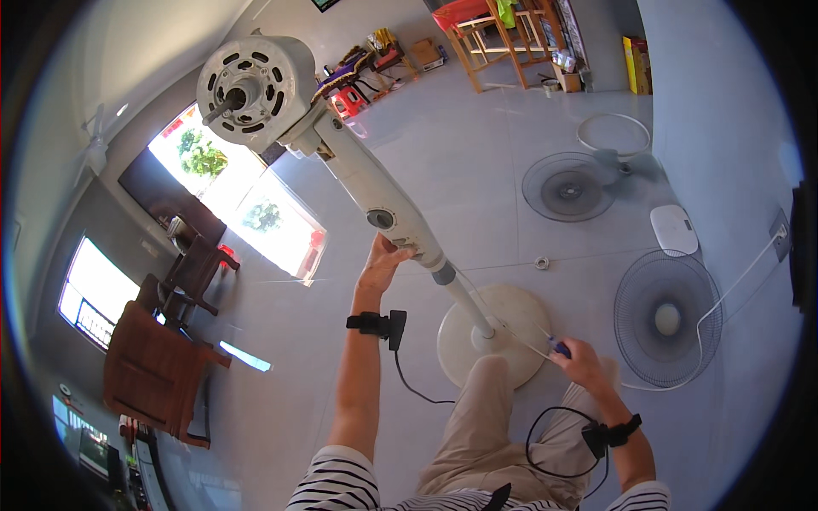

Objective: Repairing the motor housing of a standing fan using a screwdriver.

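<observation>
Shiny grey floor [460, 153] fills the room, and bright light comes in at a doorway toward ten o'clock. The left hand [379, 266] is closed around the neck of a standing fan [366, 183], though I can't see all its fingers. The right hand [582, 362] is wrapped tight on a blue-handled screwdriver [560, 348], near the fan's round base [456, 349]. So the fan is right in the left hand's grip, and its neck is at ten o'clock from the right hand. The bare motor [294, 81] is at eleven o'clock from the left hand. It looks heavy, so the fan might tip if that hand lets go. The screwdriver could slip and poke a leg. At two o'clock from the right hand, a white cord [700, 336] goes into a wall socket [779, 234]. I can't tell where it ends; if it feeds the fan, it could give a shock. Farther out, a wire cover [667, 319] at two o'clock and a small ring [542, 264] at eleven could get stepped on.
</observation>
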`<action>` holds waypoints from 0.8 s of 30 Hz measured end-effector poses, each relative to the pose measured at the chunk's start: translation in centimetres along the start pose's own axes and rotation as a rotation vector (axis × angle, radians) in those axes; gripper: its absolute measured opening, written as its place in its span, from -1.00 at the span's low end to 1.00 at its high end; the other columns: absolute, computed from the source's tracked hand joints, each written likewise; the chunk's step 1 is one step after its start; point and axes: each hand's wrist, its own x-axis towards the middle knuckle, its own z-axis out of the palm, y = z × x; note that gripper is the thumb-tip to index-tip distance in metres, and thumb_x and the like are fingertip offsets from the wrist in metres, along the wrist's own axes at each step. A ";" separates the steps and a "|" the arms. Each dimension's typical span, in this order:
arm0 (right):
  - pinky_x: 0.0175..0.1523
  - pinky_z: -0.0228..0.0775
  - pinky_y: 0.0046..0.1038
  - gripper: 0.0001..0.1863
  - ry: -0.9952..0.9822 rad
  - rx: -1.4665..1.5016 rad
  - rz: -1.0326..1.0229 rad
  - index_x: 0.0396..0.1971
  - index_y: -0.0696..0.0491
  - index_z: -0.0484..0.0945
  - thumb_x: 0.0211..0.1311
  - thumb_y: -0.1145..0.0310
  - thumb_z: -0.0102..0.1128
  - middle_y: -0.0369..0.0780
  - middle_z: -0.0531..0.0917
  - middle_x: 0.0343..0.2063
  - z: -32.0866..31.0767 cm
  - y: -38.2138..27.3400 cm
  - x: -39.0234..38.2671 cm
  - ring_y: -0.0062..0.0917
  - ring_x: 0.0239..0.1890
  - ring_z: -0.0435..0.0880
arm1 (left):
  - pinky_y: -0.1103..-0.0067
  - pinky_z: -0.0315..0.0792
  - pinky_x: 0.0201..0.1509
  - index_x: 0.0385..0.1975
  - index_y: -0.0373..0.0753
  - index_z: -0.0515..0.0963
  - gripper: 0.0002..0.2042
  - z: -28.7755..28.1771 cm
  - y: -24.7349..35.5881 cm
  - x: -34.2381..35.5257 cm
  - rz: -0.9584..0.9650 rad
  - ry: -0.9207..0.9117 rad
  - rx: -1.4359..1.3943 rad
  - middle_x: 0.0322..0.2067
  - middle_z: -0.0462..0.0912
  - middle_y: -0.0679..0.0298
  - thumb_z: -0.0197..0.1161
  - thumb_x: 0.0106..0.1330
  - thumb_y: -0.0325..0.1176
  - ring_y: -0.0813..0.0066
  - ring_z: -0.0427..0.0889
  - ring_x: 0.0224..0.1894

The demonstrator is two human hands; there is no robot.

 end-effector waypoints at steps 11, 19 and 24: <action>-0.39 0.34 -0.19 -0.79 0.273 -0.540 -0.051 -0.44 0.09 0.37 -0.08 0.41 0.21 -0.11 0.56 -0.55 -0.9 8.8 -4.3 -0.16 -0.50 0.55 | 0.34 0.30 0.17 0.25 -0.16 -0.05 -0.13 0.9 3.5 -1.5 -0.180 -0.011 0.513 0.15 0.21 0.22 0.38 -0.05 -0.50 0.30 0.24 0.20; -0.37 0.32 -0.16 -0.79 0.317 -0.509 0.003 -0.42 0.09 0.37 -0.07 0.42 0.19 -0.12 0.55 -0.51 -1.0 9.0 -4.7 -0.17 -0.45 0.54 | 0.48 0.43 -0.06 0.15 -0.32 0.15 -0.33 6.6 14.9 2.8 0.453 0.412 0.534 -0.05 0.40 0.03 0.33 0.06 -0.32 0.28 0.48 -0.05; -0.39 0.33 -0.18 -0.80 0.300 -0.516 -0.019 -0.41 0.10 0.38 -0.05 0.42 0.17 -0.12 0.55 -0.51 -0.2 9.3 -4.0 -0.16 -0.46 0.54 | 0.50 0.46 -0.24 -0.23 -0.35 0.40 -0.60 6.1 13.8 5.7 0.434 0.542 0.378 -0.38 0.52 0.19 0.38 -0.06 -0.40 0.38 0.55 -0.34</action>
